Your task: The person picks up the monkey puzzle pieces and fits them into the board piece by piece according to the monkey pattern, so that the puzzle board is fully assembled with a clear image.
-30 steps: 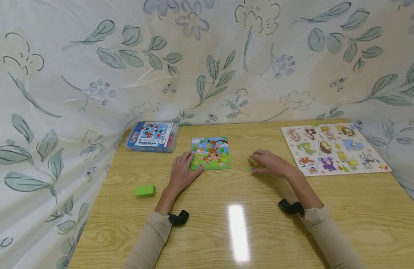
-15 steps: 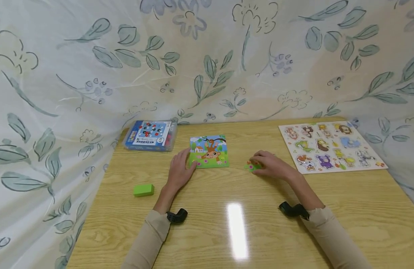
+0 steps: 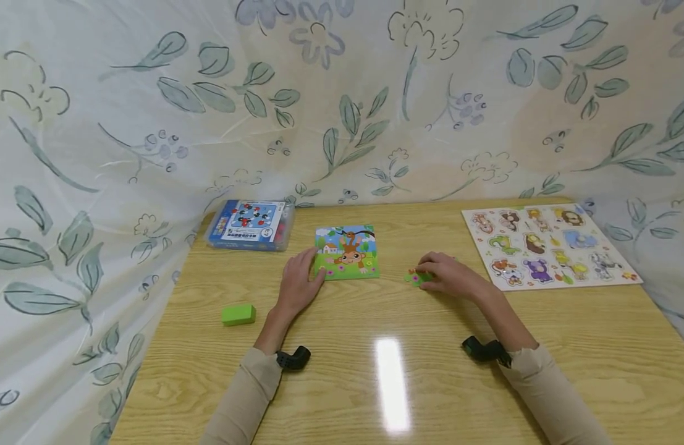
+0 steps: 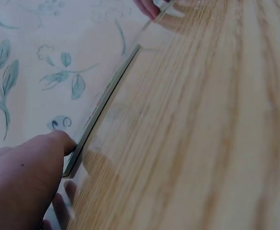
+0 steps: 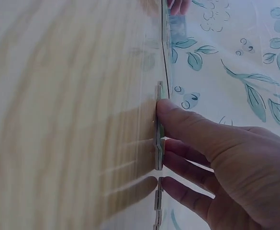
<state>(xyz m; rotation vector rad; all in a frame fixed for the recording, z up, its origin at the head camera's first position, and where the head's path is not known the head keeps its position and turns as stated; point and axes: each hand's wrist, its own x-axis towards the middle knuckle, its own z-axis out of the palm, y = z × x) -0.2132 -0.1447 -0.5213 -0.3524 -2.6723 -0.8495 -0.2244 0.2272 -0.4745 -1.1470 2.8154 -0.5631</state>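
Note:
A square picture board (image 3: 347, 252) with a hanging monkey, a house and flowers lies flat on the table. My left hand (image 3: 298, 281) rests at its left side, thumb at the lower left corner and fingers along the edge. In the left wrist view the thumb touches the end of the thin board (image 4: 106, 103). To the right of the board, my right hand (image 3: 450, 275) pinches a small green and orange puzzle piece (image 3: 414, 278) with a pink flower. Thin piece edges (image 5: 159, 158) show beside the right thumb and fingers in the right wrist view; the hand hides much of them.
A white animal puzzle board (image 3: 550, 247) lies at the right. A clear-lidded blue box (image 3: 251, 225) with molecule pictures stands at the back left. A green block (image 3: 238, 314) sits left of my left forearm. A floral cloth (image 3: 342, 99) hangs behind the wooden table (image 3: 342, 371).
My left thumb has shifted from the board's bottom edge to its left side. The right hand has moved slightly, and more of the small green piece shows past its fingers.

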